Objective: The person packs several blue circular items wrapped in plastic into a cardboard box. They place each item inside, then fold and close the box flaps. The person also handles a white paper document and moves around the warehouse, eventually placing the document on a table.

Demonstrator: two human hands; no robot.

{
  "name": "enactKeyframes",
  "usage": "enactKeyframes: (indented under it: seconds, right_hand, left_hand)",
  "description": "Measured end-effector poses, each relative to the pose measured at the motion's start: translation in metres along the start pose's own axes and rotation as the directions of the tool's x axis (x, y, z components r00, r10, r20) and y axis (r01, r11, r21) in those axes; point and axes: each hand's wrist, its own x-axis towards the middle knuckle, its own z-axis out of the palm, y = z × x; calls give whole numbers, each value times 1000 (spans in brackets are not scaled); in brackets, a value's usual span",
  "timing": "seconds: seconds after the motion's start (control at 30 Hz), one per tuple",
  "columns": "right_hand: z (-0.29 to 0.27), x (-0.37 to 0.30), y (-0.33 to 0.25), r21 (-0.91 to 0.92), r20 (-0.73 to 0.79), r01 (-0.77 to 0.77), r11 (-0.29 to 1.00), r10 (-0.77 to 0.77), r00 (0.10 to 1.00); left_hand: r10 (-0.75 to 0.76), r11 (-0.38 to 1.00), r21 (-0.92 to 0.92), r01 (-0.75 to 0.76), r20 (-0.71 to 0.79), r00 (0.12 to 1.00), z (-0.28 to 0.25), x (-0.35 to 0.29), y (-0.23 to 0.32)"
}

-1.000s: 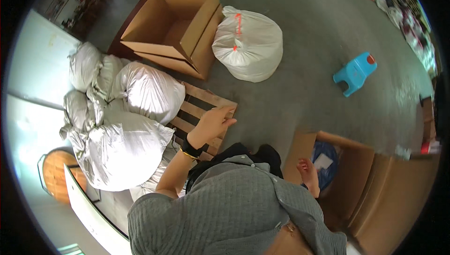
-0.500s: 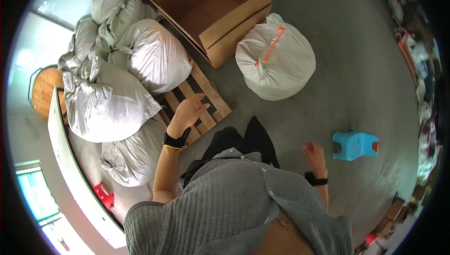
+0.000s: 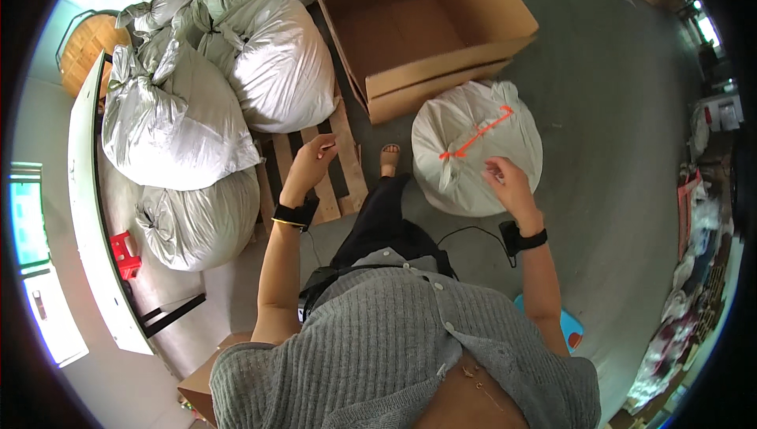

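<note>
White sack [image 3: 465, 180] | full and round, with creased surface | orange strip [image 3: 477, 135] runs slantwise across its top | it sits right of centre, slightly above the frame's middle | wooden pallet [image 3: 347, 149] | flat, slatted, with dark gaps | it lies left of centre, partly covered

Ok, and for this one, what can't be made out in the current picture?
All in the head view:
- Right hand and round sack: seen from above, touch or gap is unclear.
- Sack contents: hidden by the cloth.
- Large open box: far end cut off by the top edge.
- Blue stool: mostly hidden behind the right forearm and shirt.
- Lower-left box: partly hidden by the shirt.
- Goods along the right rim: too small to identify.
</note>
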Motion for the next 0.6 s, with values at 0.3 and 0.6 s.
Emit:
enactKeyframes:
  seconds: [0.3,0.6]
  right_hand:
    - [40,263,-6,-236,121,455,859,-438,891]
    - [99,369,70,-426,632,596,680,-247,734]
  left_hand:
    - [-229,973,-56,223,-141,963,81,207,-127]
    - [304,809,480,-340,153,940,172,298,-321]
